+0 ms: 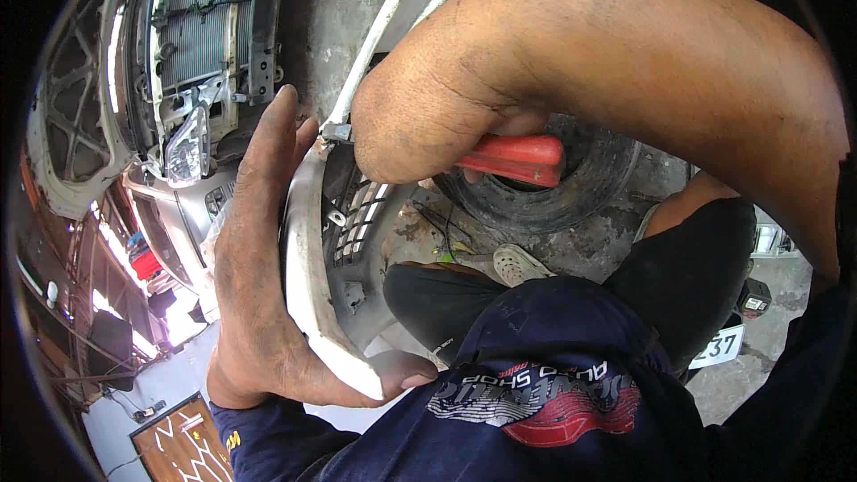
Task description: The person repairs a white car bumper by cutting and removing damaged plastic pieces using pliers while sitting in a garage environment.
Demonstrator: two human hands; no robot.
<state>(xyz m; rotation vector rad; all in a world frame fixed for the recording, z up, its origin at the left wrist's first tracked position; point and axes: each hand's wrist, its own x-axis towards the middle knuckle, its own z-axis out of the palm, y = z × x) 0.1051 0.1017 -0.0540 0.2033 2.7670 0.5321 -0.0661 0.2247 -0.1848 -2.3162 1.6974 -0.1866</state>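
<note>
A white car bumper [308, 250] stands in front of me, its long curved edge running away toward the top. My left hand [259, 259] grips the near part of this edge, fingers stretched along the outer side and thumb on the inner side. My right hand [420, 120] is closed around a red-handled hand tool [513, 161]. At its other end a small metal tip meets the bumper's edge just past my left fingertips. My hand covers the middle of the tool, so its exact kind cannot be told.
A black tire [571, 205] lies on the concrete floor beyond my lap. At the far left are a car front with an exposed radiator [201, 13], a headlight [187, 147] and a raised hood [76, 116]. A licence plate [719, 348] lies at the right.
</note>
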